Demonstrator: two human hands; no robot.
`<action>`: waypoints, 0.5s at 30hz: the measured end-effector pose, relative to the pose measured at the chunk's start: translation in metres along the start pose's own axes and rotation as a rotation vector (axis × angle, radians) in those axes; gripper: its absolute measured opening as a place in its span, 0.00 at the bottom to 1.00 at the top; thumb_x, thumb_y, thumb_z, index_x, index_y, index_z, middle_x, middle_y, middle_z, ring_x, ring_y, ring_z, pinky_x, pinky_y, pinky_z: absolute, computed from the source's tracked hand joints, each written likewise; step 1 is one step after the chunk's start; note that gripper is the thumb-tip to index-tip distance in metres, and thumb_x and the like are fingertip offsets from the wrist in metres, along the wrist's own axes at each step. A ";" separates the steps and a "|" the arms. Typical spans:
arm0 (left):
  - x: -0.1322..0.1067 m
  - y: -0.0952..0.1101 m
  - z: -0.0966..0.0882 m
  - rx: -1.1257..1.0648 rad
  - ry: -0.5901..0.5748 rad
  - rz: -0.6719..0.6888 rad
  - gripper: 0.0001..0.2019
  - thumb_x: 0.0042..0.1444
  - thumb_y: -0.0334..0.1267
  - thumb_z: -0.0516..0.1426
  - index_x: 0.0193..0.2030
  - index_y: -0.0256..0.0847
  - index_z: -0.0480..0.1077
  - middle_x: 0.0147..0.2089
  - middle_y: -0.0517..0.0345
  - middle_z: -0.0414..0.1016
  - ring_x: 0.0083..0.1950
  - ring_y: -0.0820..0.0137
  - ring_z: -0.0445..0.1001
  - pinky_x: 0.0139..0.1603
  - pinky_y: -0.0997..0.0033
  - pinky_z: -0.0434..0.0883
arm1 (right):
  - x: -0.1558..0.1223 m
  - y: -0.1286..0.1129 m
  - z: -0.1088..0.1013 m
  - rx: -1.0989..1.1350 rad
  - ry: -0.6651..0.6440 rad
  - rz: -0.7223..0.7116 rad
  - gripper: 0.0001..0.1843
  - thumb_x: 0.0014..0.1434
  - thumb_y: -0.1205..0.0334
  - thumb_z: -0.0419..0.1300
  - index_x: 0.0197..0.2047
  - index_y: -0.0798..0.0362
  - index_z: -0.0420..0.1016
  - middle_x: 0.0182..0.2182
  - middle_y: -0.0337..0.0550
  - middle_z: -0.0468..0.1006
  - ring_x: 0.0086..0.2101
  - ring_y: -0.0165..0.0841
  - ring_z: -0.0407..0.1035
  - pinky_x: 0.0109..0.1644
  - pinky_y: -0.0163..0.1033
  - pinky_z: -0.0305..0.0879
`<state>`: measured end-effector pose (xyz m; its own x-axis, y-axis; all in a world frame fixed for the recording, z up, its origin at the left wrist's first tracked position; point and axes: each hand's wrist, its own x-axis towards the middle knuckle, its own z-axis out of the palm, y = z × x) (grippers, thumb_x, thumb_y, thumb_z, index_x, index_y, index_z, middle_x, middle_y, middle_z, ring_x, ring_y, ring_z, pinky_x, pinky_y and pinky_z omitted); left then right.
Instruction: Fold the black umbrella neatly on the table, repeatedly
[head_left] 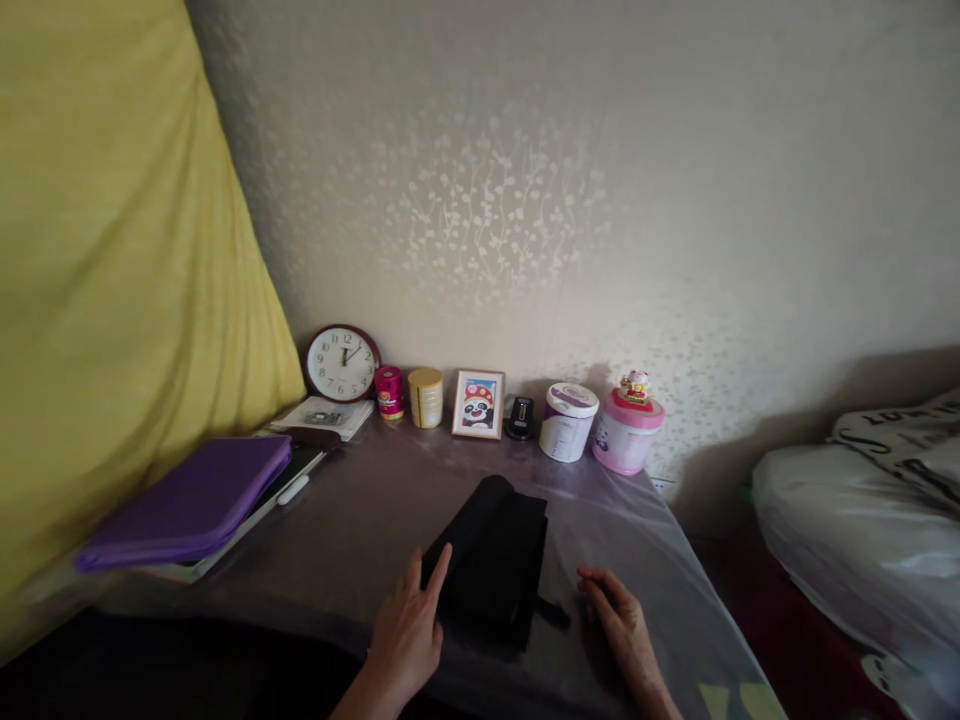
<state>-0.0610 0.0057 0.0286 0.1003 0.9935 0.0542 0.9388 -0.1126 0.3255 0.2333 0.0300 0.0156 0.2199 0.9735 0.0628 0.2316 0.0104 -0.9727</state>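
A folded black cloth item [495,555] with a short strap lies on the grey table [360,520] just in front of me. My left hand [409,625] rests at its left edge, fingers stretched out and touching the fabric. My right hand [619,620] lies on the table to the right of the black item, fingers loosely curled, holding nothing that I can see.
Along the wall stand a round clock [342,362], a red tin [388,392], a yellow tin [425,397], a framed panda picture [478,404], a white tub [568,421] and a pink jar [628,430]. A purple folder [191,502] lies at left; yellow curtain [112,300] beside it.
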 end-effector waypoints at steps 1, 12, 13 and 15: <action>0.003 -0.001 0.000 0.016 -0.021 -0.018 0.41 0.46 0.23 0.47 0.65 0.50 0.32 0.64 0.39 0.49 0.56 0.59 0.66 0.48 0.64 0.66 | -0.001 -0.001 0.000 0.012 -0.003 0.010 0.24 0.46 0.43 0.59 0.38 0.54 0.75 0.21 0.37 0.70 0.20 0.28 0.60 0.23 0.33 0.56; 0.026 -0.002 -0.055 -0.751 -0.305 -0.082 0.31 0.43 0.32 0.49 0.58 0.39 0.52 0.20 0.67 0.66 0.19 0.73 0.65 0.22 0.75 0.63 | 0.003 0.008 0.000 0.040 0.012 -0.037 0.23 0.45 0.43 0.58 0.35 0.54 0.76 0.23 0.39 0.72 0.21 0.29 0.62 0.24 0.33 0.59; 0.026 0.000 -0.058 -0.806 -0.339 -0.097 0.27 0.45 0.35 0.48 0.55 0.38 0.56 0.17 0.70 0.62 0.17 0.73 0.62 0.20 0.75 0.62 | 0.002 0.008 0.000 0.039 0.016 -0.041 0.23 0.45 0.43 0.58 0.35 0.53 0.76 0.23 0.40 0.73 0.21 0.30 0.62 0.24 0.33 0.59; 0.028 0.003 -0.060 -0.843 -0.370 -0.082 0.19 0.47 0.40 0.48 0.47 0.37 0.62 0.14 0.71 0.59 0.16 0.74 0.61 0.20 0.75 0.62 | 0.001 0.008 0.000 0.033 0.019 -0.049 0.22 0.45 0.43 0.58 0.34 0.53 0.76 0.24 0.39 0.73 0.22 0.31 0.64 0.24 0.33 0.60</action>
<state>-0.0747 0.0320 0.0877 0.2792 0.9252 -0.2571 0.4116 0.1266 0.9025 0.2352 0.0311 0.0082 0.2269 0.9672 0.1144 0.2108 0.0659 -0.9753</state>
